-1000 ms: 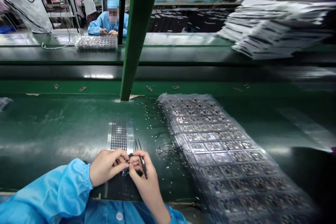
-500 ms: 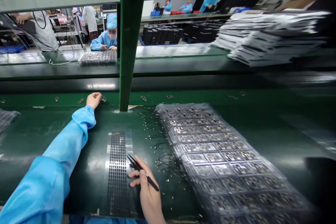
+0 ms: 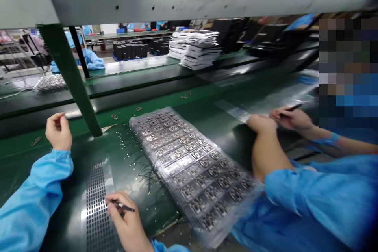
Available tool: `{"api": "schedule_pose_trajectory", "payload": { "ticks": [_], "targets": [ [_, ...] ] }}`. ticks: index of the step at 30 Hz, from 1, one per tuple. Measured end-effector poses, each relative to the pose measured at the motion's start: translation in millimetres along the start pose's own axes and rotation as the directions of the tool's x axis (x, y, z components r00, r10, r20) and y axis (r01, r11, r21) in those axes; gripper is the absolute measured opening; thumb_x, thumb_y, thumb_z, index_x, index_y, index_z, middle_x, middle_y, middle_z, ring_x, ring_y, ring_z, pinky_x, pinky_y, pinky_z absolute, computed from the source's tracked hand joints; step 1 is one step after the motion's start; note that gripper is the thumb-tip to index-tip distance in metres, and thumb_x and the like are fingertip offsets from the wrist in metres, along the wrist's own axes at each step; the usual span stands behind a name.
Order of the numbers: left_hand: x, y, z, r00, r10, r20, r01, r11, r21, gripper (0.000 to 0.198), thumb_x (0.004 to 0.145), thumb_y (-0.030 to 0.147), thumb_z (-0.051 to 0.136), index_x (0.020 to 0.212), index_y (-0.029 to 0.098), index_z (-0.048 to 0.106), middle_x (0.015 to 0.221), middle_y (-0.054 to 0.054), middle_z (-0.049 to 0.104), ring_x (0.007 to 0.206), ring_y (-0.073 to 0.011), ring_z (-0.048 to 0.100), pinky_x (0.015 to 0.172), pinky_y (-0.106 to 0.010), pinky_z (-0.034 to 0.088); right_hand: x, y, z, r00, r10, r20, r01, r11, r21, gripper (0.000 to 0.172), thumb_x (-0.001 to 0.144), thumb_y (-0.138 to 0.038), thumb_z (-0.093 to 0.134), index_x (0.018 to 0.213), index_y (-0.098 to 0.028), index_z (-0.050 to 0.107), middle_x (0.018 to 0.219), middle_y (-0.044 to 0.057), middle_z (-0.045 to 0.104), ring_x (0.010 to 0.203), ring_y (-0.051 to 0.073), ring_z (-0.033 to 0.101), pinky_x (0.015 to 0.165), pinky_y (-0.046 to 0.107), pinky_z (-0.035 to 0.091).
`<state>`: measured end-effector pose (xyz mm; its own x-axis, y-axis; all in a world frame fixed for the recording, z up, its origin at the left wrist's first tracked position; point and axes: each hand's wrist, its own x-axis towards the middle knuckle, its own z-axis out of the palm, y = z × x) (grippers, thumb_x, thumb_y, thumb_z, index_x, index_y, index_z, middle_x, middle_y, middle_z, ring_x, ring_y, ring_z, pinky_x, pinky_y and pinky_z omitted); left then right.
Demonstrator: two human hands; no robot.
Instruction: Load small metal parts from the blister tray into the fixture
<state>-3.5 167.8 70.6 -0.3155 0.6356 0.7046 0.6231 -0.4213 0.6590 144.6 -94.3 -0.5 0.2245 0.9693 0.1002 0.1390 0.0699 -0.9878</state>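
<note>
Near the left end of the green worktop (image 3: 156, 204), the person's left hand (image 3: 58, 132) hangs empty and loosely curled, just beside a dark green slanted post (image 3: 69, 78). Along the near edge, the right hand (image 3: 126, 218) grips slim black tweezers (image 3: 122, 206), their tips over a perforated silver metal strip (image 3: 96, 208). Tiny gold-coloured bits (image 3: 124, 141) (dozens of them) lie scattered beside a long stack of circuit boards in clear plastic (image 3: 189, 169), which rests on the worktop. At the right, a co-worker's hand (image 3: 288, 120) holds a thin black tool (image 3: 295, 107).
</note>
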Motion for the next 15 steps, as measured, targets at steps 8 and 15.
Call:
{"api": "schedule_pose_trajectory", "payload": {
  "ticks": [8, 15],
  "targets": [
    [-81.2, 152.2, 62.6, 0.231, 0.671, 0.705, -0.708, 0.612, -0.351, 0.024, 0.092, 0.022, 0.043, 0.096, 0.021, 0.067, 0.097, -0.006, 0.065, 0.09, -0.0181, 0.056, 0.08, -0.029, 0.047, 2.6, 8.3, 14.8, 1.0, 0.002, -0.006, -0.002, 1.0, 0.023, 0.005, 0.06, -0.027, 0.06, 0.062, -0.029, 0.064, 0.06, -0.003, 0.063, 0.055, 0.02, 0.061, 0.05, 0.028, 0.043],
    [-97.6, 178.2, 153.7, 0.191, 0.275, 0.942, -0.719, 0.692, -0.057, 0.024, 0.088, 0.03, 0.051, 0.102, 0.02, 0.068, 0.103, -0.01, 0.061, 0.1, -0.0237, 0.056, 0.081, -0.031, 0.046, 0.3, 6.5, 8.0, 0.996, 0.025, 0.087, -0.022, 0.999, -0.038, 0.012, 0.076, -0.034, 0.053, 0.069, -0.029, 0.062, 0.064, -0.001, 0.063, 0.062, 0.02, 0.064, 0.054, 0.03, 0.043]
  ]
}}
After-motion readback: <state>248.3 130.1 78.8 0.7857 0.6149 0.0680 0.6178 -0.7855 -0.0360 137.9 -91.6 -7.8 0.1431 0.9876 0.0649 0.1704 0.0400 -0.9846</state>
